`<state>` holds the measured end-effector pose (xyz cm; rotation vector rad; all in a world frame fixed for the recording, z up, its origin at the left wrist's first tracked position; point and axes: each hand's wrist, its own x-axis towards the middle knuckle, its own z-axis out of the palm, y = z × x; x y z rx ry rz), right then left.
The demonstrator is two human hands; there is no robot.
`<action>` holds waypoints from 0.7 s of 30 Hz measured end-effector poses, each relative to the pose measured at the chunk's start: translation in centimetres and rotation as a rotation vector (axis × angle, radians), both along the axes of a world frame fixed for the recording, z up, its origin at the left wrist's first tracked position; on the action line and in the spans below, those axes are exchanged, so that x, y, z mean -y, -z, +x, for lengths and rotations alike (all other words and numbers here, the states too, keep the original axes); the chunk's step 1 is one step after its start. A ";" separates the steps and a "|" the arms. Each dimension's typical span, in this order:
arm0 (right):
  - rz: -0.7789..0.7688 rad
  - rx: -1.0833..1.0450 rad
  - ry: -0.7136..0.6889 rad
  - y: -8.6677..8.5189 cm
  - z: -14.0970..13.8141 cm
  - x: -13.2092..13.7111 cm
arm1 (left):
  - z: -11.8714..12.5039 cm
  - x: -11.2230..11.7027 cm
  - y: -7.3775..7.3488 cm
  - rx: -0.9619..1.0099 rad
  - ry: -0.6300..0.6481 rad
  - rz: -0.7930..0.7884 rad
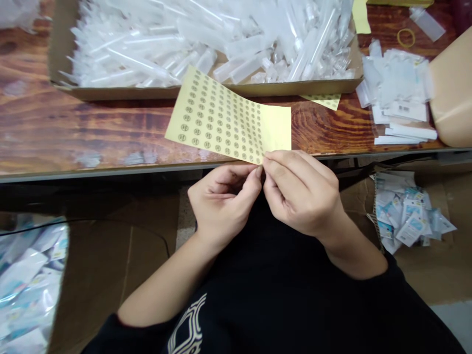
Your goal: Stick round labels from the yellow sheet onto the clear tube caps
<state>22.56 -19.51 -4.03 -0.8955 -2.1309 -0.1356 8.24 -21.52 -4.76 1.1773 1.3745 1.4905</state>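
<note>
A yellow sticker sheet covered with rows of small round labels hangs out over the wooden table edge. My left hand and my right hand meet at its near corner, fingers pinched together on the sheet's edge. Both hands sit just below the table edge, above my dark-clothed lap. Whether a single label is between the fingertips is too small to tell.
A cardboard tray of clear plastic tubes lies at the back of the table. A pile of small white packets sits at the right, with a rubber band behind it. Boxes with packaged items stand on the floor at left and right.
</note>
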 end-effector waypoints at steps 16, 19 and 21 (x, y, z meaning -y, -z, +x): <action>-0.186 -0.233 -0.106 -0.3 1.0 -0.9 | -0.4 -0.1 0.5 0.042 0.049 -0.030; -0.258 -0.249 -0.115 -0.4 1.2 -0.9 | -0.4 0.0 0.7 -0.013 0.026 -0.013; -0.285 -0.257 -0.104 -0.3 1.3 -0.9 | -0.3 0.0 0.7 -0.042 0.020 0.004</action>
